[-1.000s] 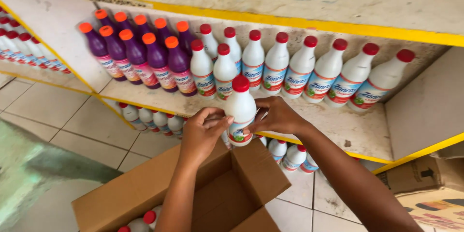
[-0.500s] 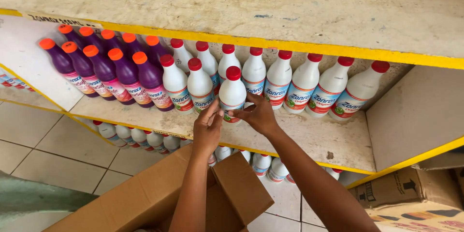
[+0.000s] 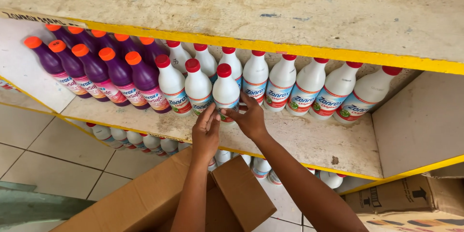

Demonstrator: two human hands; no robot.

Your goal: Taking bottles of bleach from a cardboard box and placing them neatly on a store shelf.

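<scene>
A white bottle with a red cap (image 3: 225, 89) stands on the middle shelf (image 3: 299, 140), at the right end of a front row of white bottles. My left hand (image 3: 205, 133) touches its lower left side with the fingers straight. My right hand (image 3: 250, 118) presses against its lower right side. Behind it runs a back row of white red-capped bottles (image 3: 299, 87). Purple bottles with orange caps (image 3: 104, 70) fill the shelf's left part.
An open cardboard box (image 3: 145, 198) sits below my arms on the tiled floor (image 3: 43, 159). More white bottles (image 3: 130, 140) line the lower shelf. The top shelf (image 3: 270, 9) with a yellow edge overhangs. Another carton (image 3: 406, 198) lies at the lower right.
Both hands carried the white bottle from above the box up onto the middle shelf and set it in the front row; the view moved closer to the shelf.
</scene>
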